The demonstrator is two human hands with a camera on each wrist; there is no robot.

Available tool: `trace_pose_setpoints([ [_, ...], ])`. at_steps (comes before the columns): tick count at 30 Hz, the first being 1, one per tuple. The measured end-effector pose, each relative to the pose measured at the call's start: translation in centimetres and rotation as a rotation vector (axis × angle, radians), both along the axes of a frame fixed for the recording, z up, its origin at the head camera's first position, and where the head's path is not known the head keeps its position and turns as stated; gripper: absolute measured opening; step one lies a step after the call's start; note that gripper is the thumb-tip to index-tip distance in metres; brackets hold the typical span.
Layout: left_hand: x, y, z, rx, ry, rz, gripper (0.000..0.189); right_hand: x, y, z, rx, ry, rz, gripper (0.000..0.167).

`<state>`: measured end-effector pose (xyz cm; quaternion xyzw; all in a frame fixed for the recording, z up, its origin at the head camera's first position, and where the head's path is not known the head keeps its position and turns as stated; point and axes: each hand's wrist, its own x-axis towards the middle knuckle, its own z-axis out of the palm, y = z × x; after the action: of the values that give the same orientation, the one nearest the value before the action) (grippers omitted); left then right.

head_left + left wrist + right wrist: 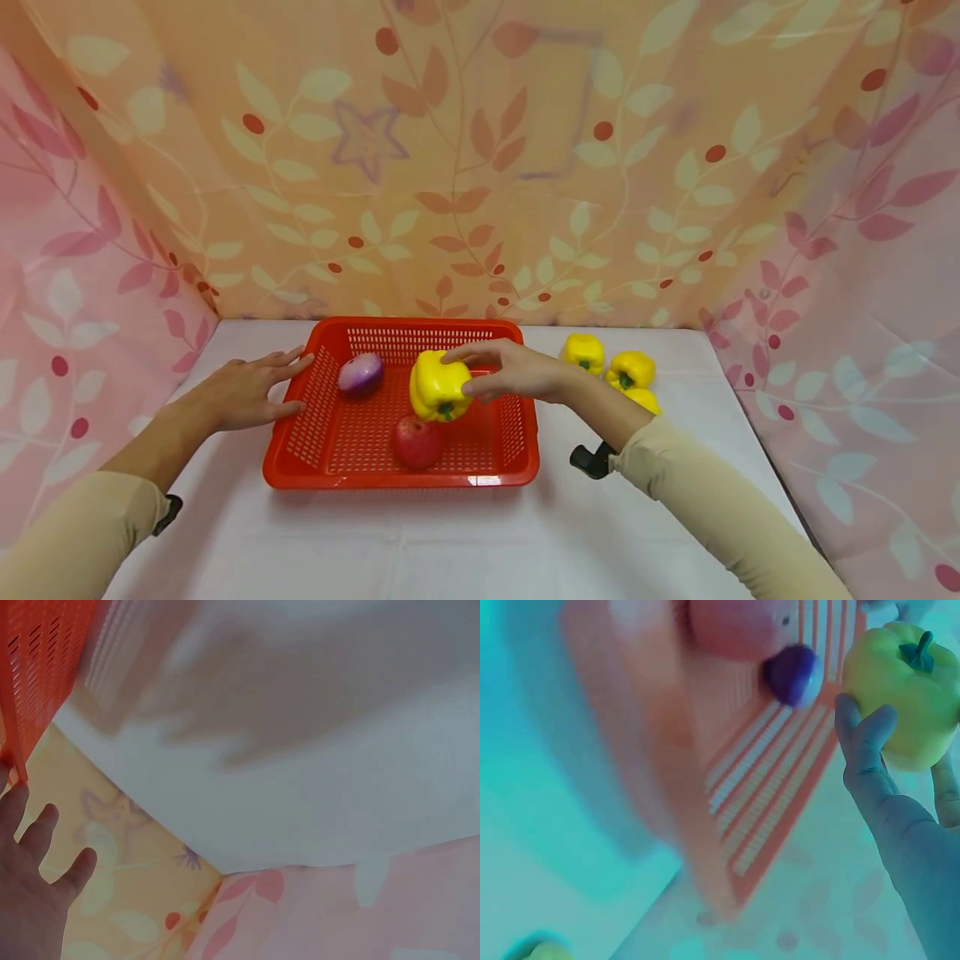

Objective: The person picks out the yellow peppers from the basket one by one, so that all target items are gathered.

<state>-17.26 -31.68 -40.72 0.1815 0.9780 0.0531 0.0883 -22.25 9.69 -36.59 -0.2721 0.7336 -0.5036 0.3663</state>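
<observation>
My right hand (517,369) grips a yellow bell pepper (437,385) above the red plastic basket (401,481). In the right wrist view, thumb and fingers hold the pepper (904,690) from its sides, green stem outward. Inside the basket lie a purple onion (362,374) at the left and a red apple (417,442) near the front, partly overlapped by the pepper. My left hand (255,390) is at the basket's left rim with fingers spread and relaxed. In the left wrist view, the fingertips of the left hand (37,877) are right at the rim.
Several more yellow bell peppers (630,370) sit on the white table (360,542) to the right of the basket. A patterned orange cloth (450,167) hangs behind the table, with pink cloth (862,333) at both sides.
</observation>
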Motion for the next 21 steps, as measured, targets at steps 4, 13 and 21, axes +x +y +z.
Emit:
trace_pose_setpoints([
  [4, 0.0, -0.1, -0.1, 0.005, 0.001, 0.001, 0.084, -0.1, 3.0, 0.5, 0.006, 0.011, -0.062, 0.048],
  [13, -0.1, -0.3, -0.2, 0.01, -0.003, 0.001, 0.084, 0.1, 9.0, 1.3, -0.003, -0.018, -0.196, 0.054],
  [21, -0.2, -0.7, -0.2, 0.006, -0.002, -0.007, 0.084, 0.2, 13.0, 0.1, 0.034, -0.009, -0.285, 0.056],
])
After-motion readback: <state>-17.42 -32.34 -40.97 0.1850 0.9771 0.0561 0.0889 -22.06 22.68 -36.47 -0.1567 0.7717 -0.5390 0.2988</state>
